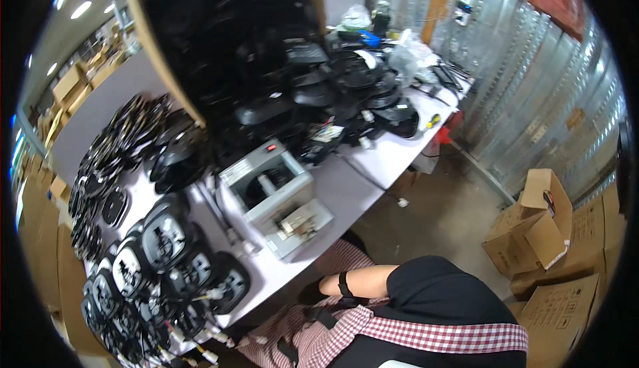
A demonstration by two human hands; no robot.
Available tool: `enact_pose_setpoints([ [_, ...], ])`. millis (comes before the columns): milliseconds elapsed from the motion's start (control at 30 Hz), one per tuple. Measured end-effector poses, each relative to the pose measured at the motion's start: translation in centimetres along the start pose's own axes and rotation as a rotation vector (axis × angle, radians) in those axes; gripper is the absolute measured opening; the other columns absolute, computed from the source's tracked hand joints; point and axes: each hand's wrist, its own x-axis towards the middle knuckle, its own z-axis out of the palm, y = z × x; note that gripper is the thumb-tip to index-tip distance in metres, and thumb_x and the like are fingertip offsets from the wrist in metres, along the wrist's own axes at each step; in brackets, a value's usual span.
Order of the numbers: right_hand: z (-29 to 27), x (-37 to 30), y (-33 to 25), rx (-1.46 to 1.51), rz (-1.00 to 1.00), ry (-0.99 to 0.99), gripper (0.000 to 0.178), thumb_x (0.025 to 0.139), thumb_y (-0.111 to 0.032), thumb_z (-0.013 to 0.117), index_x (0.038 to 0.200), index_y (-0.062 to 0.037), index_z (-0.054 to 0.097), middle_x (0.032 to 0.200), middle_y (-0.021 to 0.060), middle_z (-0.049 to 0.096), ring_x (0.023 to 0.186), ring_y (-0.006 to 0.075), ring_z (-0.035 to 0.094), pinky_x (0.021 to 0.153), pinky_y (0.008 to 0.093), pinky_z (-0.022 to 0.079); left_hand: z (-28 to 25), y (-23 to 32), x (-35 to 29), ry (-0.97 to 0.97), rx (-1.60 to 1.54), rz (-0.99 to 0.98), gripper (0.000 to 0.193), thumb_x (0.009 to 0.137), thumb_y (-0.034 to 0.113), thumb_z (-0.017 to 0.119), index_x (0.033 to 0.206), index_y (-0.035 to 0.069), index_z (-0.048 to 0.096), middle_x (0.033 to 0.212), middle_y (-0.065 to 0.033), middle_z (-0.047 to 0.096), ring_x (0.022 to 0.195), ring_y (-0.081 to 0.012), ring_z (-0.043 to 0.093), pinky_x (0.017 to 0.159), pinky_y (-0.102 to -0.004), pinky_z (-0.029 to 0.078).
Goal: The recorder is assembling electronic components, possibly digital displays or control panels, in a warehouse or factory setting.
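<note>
My right arm comes out of a black sleeve and reaches left, with a dark band near its end. Beyond the band only a little of my right hand [327, 285] shows, low beside the table's near edge; its fingers are hidden. My left hand is out of the picture. Nearest on the white table [346, 198] stands a grey metal bench device [274, 191] with a small red display and a metal fixture at its front. No hand touches it. Left of it, several black oval housings [163, 238] with light inner faces and wired connectors are heaped.
Black-rimmed oval parts [120, 135] lie piled at the far left. A big box [166, 68] spills dark glossy shells onto the table. Plastic bags [403, 58] and tools lie at the far right end. Open cardboard boxes [529, 228] stand on the floor by the corrugated metal wall [532, 101].
</note>
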Motion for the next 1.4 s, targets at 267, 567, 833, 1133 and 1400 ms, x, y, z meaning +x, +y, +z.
enact_pose_setpoints([
  [267,-6.9,-26.1,0.9,0.475,-0.228,0.235,0.051,0.099,-0.039,0.05,0.132,0.0003,0.05,0.123,0.0168,0.06,0.111,0.0261,0.057,0.097,0.0378,0.044,2.1,10.4,0.6,-0.035,0.012,0.211,0.051,0.078,0.027,0.071,0.124,0.008,0.058,0.127,-0.0181,0.056,0.118,-0.0278,0.053,0.098,-0.0412,0.042],
  [567,-21.3,-60.1,18.9,0.23,0.653,1.944,0.022,0.084,-0.028,0.067,0.091,-0.0074,0.071,0.076,0.0073,0.068,0.07,0.0151,0.063,0.067,0.0315,0.049,3.6,19.7,-1.7,-0.037,-0.026,0.296,0.048,0.079,0.024,0.069,0.123,0.008,0.058,0.125,-0.0175,0.056,0.116,-0.0274,0.053,0.098,-0.0407,0.043],
  [833,-27.7,-63.2,29.5,0.136,0.877,1.767,0.034,0.07,-0.033,0.074,0.091,-0.008,0.069,0.091,0.0144,0.067,0.089,0.0314,0.063,0.081,0.0415,0.05,3.6,26.5,-1.7,-0.069,-0.015,0.332,0.045,0.08,0.022,0.068,0.122,0.007,0.058,0.124,-0.017,0.057,0.115,-0.0269,0.054,0.097,-0.0402,0.043],
  [1133,-32.7,-56.2,28.4,-0.013,1.024,1.723,0.103,0.071,-0.063,0.07,0.144,-0.0005,0.031,0.14,0.0284,0.041,0.131,0.0403,0.041,0.108,0.0449,0.036,1.7,30.4,-3.2,-0.116,0.027,0.39,0.042,0.082,0.019,0.067,0.12,0.006,0.059,0.122,-0.0164,0.058,0.114,-0.0265,0.054,0.096,-0.0396,0.043],
  [1400,-34.4,-62.0,33.9,-0.358,0.999,2.127,0.021,0.083,-0.023,0.063,0.088,-0.0031,0.067,0.085,0.018,0.066,0.079,0.0366,0.063,0.071,0.0458,0.05,0.1,30.7,-6.8,-0.105,-0.017,0.403,0.039,0.083,0.017,0.066,0.119,0.005,0.059,0.12,-0.0159,0.059,0.112,-0.026,0.055,0.096,-0.0392,0.044],
])
